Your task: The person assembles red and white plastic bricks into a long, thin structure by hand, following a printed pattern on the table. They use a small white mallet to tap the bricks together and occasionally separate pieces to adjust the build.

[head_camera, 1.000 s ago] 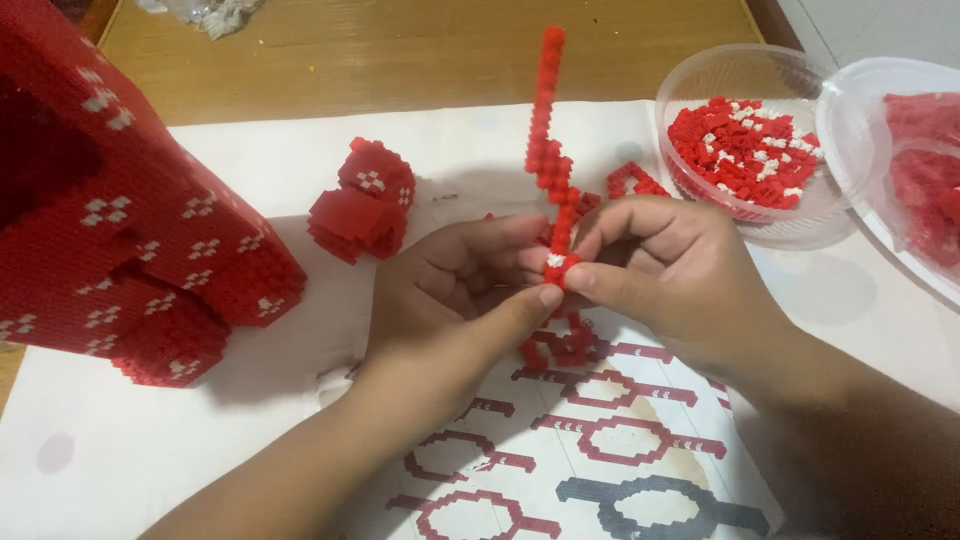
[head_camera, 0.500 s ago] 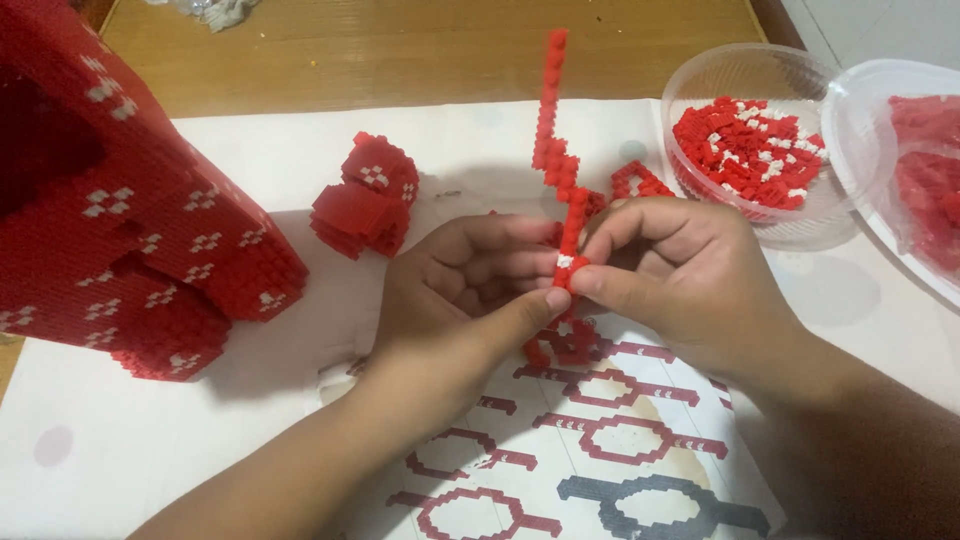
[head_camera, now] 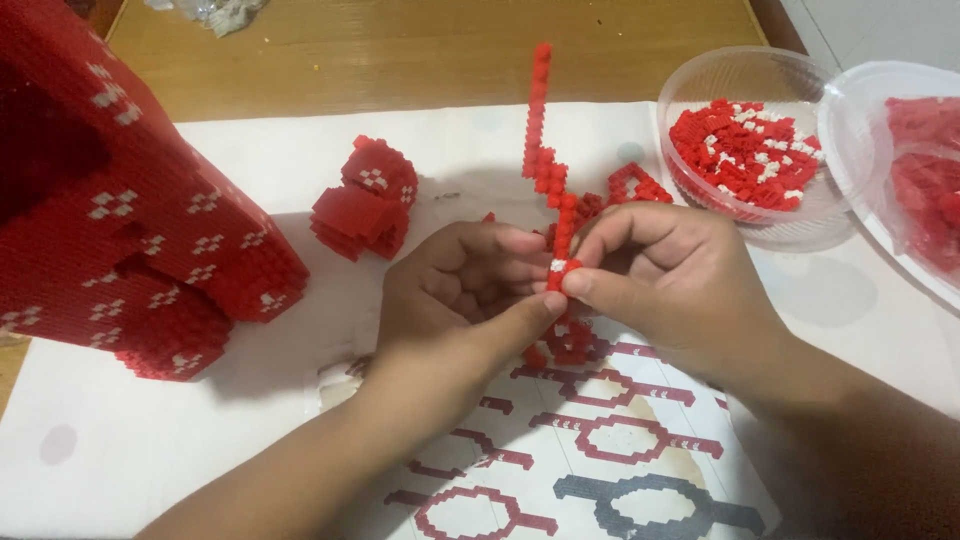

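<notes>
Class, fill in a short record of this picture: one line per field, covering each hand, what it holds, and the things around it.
Left hand: left hand, thumb and fingers pinching the lower end of the brick strip
Right hand: right hand, pinching the same spot from the other side
Held piece: thin red brick strip, standing upright, one white brick at the grip
Loose bricks: clear bowl of red and white bricks, far right
Finished parts: large red block model at left; small red block cluster beside it
Under the hands: printed pattern sheet
</notes>
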